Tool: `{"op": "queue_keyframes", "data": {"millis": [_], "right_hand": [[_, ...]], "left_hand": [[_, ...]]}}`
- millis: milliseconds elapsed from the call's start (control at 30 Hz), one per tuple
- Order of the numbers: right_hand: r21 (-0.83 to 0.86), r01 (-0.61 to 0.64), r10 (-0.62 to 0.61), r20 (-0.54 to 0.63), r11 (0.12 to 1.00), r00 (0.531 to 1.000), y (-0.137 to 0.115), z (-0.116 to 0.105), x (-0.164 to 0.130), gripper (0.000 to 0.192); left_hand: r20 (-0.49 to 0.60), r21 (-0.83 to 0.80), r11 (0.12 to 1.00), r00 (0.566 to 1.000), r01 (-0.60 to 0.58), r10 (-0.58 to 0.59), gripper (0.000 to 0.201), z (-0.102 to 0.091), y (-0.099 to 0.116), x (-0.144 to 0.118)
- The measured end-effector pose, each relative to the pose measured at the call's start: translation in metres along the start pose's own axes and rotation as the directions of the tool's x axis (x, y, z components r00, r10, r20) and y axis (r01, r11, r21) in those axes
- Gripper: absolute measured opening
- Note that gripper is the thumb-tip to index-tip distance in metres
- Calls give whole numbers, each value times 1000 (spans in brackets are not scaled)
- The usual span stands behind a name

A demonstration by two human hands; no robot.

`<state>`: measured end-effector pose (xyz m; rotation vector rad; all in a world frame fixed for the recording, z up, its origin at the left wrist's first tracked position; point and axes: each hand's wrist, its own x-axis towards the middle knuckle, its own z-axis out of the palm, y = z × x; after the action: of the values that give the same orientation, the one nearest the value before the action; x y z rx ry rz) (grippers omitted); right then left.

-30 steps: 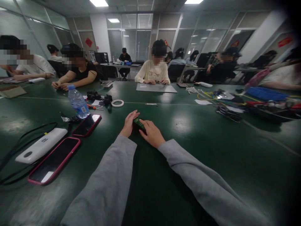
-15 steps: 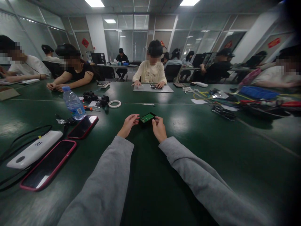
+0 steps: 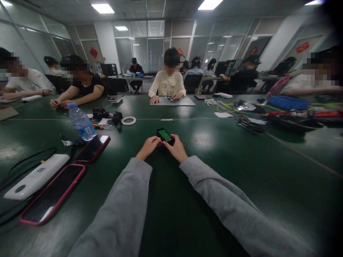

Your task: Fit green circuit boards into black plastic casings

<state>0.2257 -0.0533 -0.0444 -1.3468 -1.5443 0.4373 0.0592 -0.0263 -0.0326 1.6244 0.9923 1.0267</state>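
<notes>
**Both hands on a small green board, centre of frame**

Lower left of the frame: a pink-cased phone (image 3: 50,194) lies face up on the table (image 3: 241,171), a white power bank (image 3: 36,176) just beside it, its cable running off the left edge. A second phone (image 3: 93,148) sits farther up, near a water bottle (image 3: 80,122).

Centre: grey sleeves lead to the hands. The left hand (image 3: 148,146) and right hand (image 3: 177,148) both pinch the board (image 3: 165,135), a small green circuit board in a dark frame, tilted face up just above the table. Left fingertips meet its near-left edge; right fingers curl around its right side. It sits between the fingertips of both hands, at their far end.

Handling, as a judgement: light, stiff, fragile on its face. Best gripped by the edges, not on the components.

Beyond: a tape ring (image 3: 128,120) and small tools upper left of centre. Other people sit at the far side.
</notes>
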Motion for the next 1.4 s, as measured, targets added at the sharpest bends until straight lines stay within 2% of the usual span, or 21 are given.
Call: {"op": "queue_keyframes", "data": {"millis": [67,133,233,333,533,633,833,1067,1200,1267,1400], "right_hand": [[-1,2,-2,9,1000,1000,0,-1,0,50],[-8,11,-11,45,1000,999,1,-2,0,51],[-24,69,-66,99,997,993,2,-3,-1,55],[-29,122,-117,125,992,985,1,-5,-2,55],[-13,140,-137,108,990,985,-5,-8,-3,51],[-11,151,-149,96,988,984,-6,-8,-3,51],[-11,166,-165,80,986,983,-6,-6,-3,51],[-9,105,-104,72,994,992,-6,-10,-3,48],[19,95,-96,71,995,993,-5,-10,-2,47],[36,63,-65,41,997,997,-5,-10,-2,50],[118,-67,76,-73,991,994,-3,-7,0,65]], "left_hand": [[-60,-11,1000,998,-6,5,27,0,-2,-1],[-170,-16,1000,985,-24,21,25,-1,-3,-1],[-376,50,996,923,-74,88,20,-5,-6,-1],[-463,187,978,870,-92,170,17,-8,-5,-2],[-502,414,908,817,-62,284,20,-4,7,-10],[-481,488,872,825,-30,298,13,-1,12,-14],[-429,626,780,828,-15,360,21,3,18,-21],[-369,566,817,855,-105,365,19,0,16,-19],[-367,515,849,866,-116,341,18,-1,16,-17],[-371,491,863,868,-118,330,17,-1,17,-17],[-375,463,878,872,-119,315,16,2,19,-18]]}}
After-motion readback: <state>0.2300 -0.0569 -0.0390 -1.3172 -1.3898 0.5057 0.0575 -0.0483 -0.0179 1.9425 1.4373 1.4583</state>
